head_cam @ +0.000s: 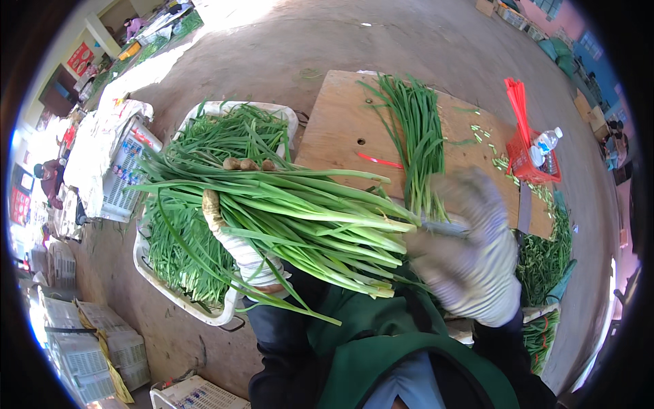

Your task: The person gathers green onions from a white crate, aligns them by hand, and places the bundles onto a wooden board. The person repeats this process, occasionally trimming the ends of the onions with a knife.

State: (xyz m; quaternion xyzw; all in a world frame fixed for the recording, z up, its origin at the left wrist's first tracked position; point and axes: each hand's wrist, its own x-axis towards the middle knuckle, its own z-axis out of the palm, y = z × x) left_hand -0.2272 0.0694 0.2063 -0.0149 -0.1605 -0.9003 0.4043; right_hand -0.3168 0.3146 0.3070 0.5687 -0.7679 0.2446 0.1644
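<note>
My left hand point(217, 220), in a soiled striped glove, grips a large bunch of long green leafy stalks point(306, 220), which look like garlic chives. Its thumb lies below the bunch, and the fingertips curl over the top. The pale stem ends point right, towards my right hand point(475, 260). That hand wears a striped glove too and is blurred by motion. Its fingers look spread apart close to the stem ends, with nothing visible in them. Beyond, a second bunch of green stalks point(419, 138) lies on the wooden board point(337, 122), beside a red tie strip point(380, 160).
A white crate point(140, 255) full of greens stands under the held bunch. On the board's right sit a red basket point(531, 158) with red strips and a plastic bottle point(547, 140), a flat grey plate point(524, 207) and cut stem pieces point(477, 134). More greens point(544, 260) lie right.
</note>
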